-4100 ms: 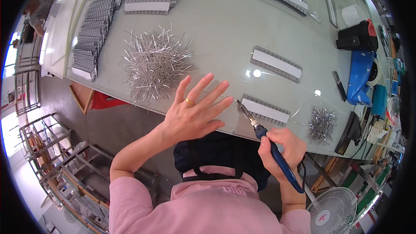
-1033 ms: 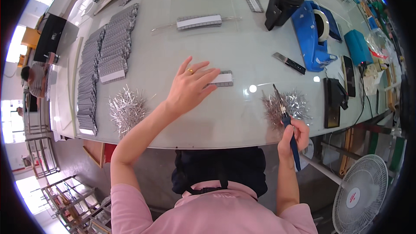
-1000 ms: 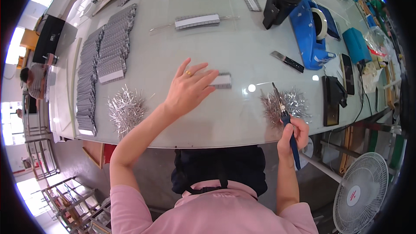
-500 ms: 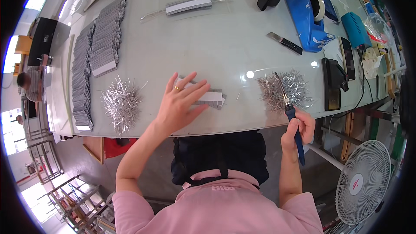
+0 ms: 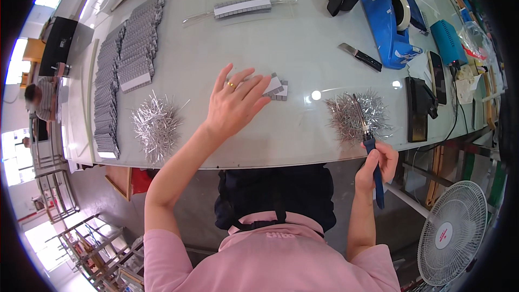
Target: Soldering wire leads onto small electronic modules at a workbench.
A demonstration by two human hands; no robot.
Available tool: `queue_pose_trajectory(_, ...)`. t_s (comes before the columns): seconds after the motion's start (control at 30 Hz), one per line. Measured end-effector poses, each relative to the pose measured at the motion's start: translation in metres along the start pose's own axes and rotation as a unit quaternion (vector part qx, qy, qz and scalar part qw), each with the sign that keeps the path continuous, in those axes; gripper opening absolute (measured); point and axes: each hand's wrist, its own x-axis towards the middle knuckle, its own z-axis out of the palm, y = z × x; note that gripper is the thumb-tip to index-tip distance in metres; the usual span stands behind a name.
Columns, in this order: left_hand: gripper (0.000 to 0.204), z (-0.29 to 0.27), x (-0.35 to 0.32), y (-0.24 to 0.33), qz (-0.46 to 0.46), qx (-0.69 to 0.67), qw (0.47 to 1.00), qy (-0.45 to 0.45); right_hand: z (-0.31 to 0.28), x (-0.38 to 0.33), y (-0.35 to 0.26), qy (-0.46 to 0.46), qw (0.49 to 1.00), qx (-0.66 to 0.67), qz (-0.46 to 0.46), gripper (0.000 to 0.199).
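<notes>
My left hand [image 5: 232, 103], with a ring on one finger, is over the middle of the table with its fingers stretched and spread. Its fingertips lie on or just above small grey segmented strips [image 5: 277, 87] with white faces; the hand partly covers them. My right hand [image 5: 377, 167] is closed around the blue handle of a soldering iron [image 5: 370, 143]. The iron's dark metal tip points away from me, over a right-hand pile of short silver wires [image 5: 378, 111]. Left of my left forearm lies another pile of silver wires [image 5: 155, 130].
Grey strips [image 5: 135, 48] stand in long rows at left. A strip with wire ends [image 5: 242, 8] lies farther off. To the right are a utility knife [image 5: 361, 57], blue tape dispenser [image 5: 384, 27], teal box [image 5: 447, 42], phone [image 5: 437, 77], black stand [image 5: 416, 111] and fan [image 5: 451, 232].
My left hand has moved farther from me and slightly right, and the small grey strips have shifted the same way. The right hand keeps its hold on the soldering iron; the whole view shifts slightly.
</notes>
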Motion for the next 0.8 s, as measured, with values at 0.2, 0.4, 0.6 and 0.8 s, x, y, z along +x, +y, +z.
queue_pose_trajectory(0.2, 0.042, 0.002, 0.002, -0.004, -0.042, -0.027, 0.999, -0.005, 0.007, 0.001, -0.006, -0.008, 0.999, 0.032, 0.015, 0.023)
queue_pose_trajectory(0.4, 0.044, -0.009, 0.003, 0.005, -0.11, -0.127, 0.985, -0.028, 0.002, -0.001, -0.002, -0.015, 1.0, 0.013, -0.008, 0.023)
queue_pose_trajectory(0.6, 0.047, -0.042, -0.011, 0.028, -0.202, -0.281, 0.933, -0.092, 0.001, 0.002, -0.01, -0.001, 0.999, 0.032, 0.023, 0.022)
queue_pose_trajectory(0.8, 0.045, -0.035, -0.026, 0.033, -0.081, -0.251, 0.951, -0.163, 0.001, 0.001, -0.006, -0.02, 1.0, 0.006, -0.001, 0.022)
